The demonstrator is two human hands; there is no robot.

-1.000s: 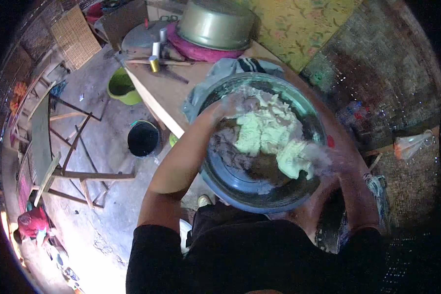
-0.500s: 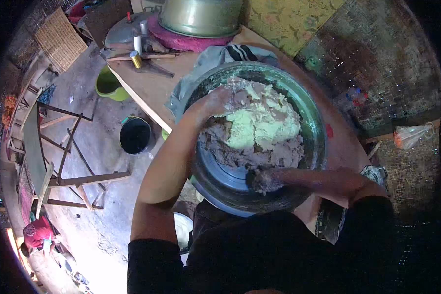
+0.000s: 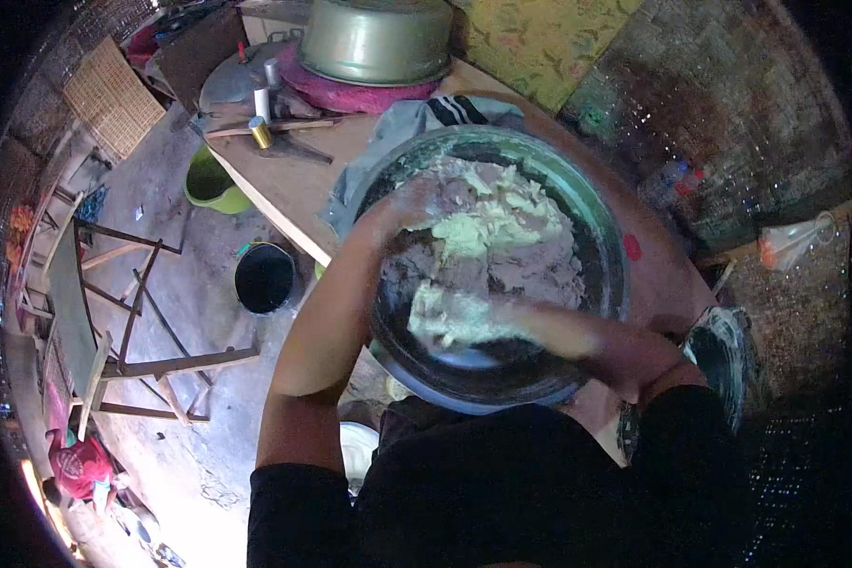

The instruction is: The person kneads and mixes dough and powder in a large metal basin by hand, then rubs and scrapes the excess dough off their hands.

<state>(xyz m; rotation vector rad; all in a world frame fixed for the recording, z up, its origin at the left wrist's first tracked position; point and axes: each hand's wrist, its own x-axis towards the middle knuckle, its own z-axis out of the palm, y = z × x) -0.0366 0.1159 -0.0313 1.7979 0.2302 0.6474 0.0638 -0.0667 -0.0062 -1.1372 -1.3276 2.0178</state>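
Dough (image 3: 511, 227) heaped in a large metal basin (image 3: 502, 390) on the wooden desk (image 3: 293, 175), left hand (image 3: 417, 204) against its edge, right hand (image 3: 454, 317) blurred over the near side, finger spread of both hands unclear, grey cloth (image 3: 388, 142) beneath the basin

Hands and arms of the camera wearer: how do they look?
Short, plain black sleeves end above the elbows, leaving both forearms bare. The left hand and right hand look ungloved; their fingers are blurred. No watch or bracelet shows.
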